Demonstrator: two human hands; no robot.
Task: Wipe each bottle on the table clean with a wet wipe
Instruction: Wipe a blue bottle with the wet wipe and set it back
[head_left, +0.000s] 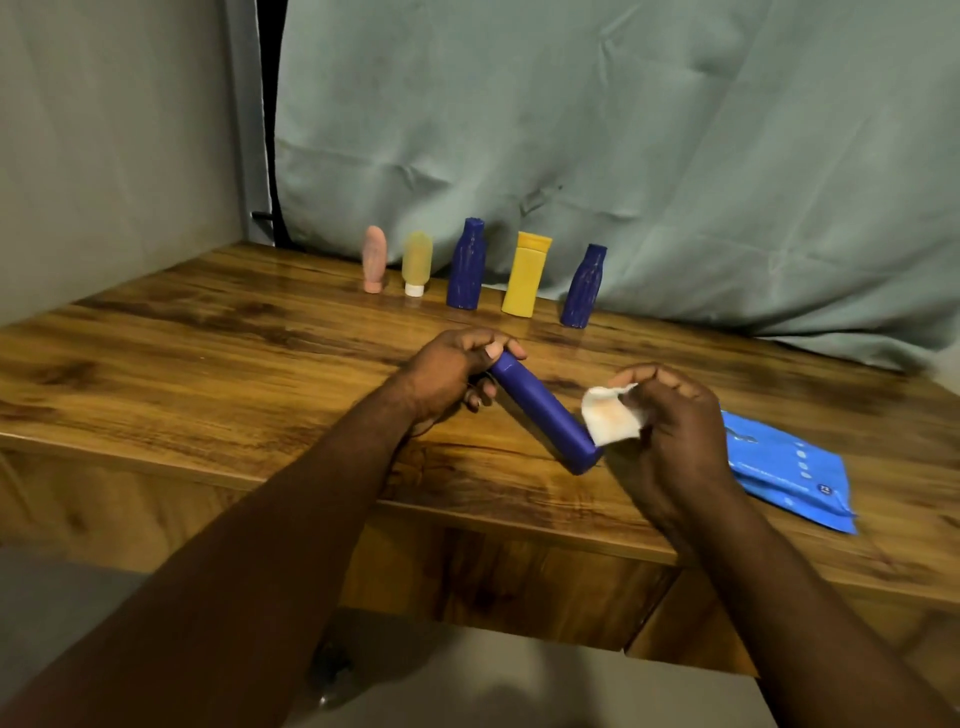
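Observation:
My left hand (451, 370) grips the far end of a long blue bottle (540, 410), which is tilted over the wooden table (208, 364). My right hand (670, 415) pinches a white wet wipe (610, 415) with an orange stain against the bottle's near end. Along the back of the table stand a pink bottle (374, 259), a yellow-green bottle with a white cap (416, 262), a ribbed blue bottle (466, 264), a yellow bottle (527, 273) and a second ribbed blue bottle (585, 286).
A blue wet-wipe pack (784, 465) lies flat on the table to the right of my right hand. A grey-green cloth (623, 130) hangs behind the bottles. The table's front edge runs just under my forearms.

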